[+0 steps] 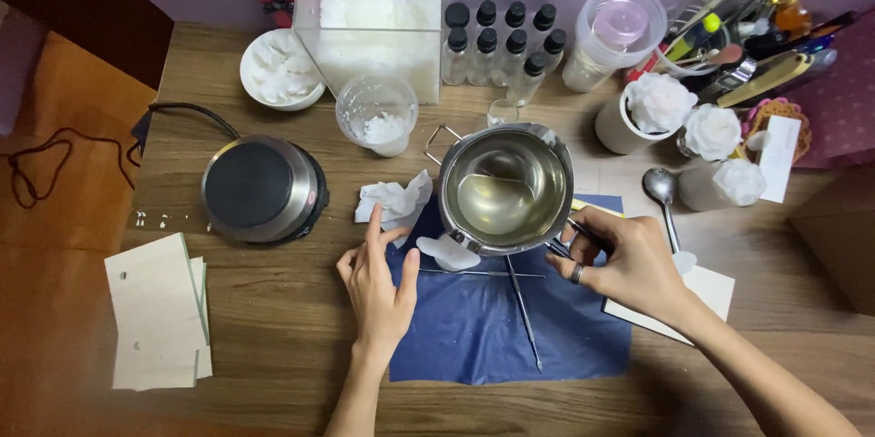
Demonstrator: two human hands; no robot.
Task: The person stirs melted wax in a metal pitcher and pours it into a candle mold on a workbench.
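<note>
On the blue cloth [483, 328] near the tabletop's front edge, the left hand [378, 287] rests with loose, open fingers. The right hand [624, 264] grips the handle of a shiny steel pouring pot [506, 186] of clear liquid, held mid-table.

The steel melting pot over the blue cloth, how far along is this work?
Done, it seems: the round steel melting pot holds clear liquid and is off the black electric hotplate. In hand: the right hand grips its handle above the dark blue cloth, while the left hand rests by the crumpled white tissue. Left: the liquid is unpoured, and the small white mould-like piece beneath looks unfilled.
</note>
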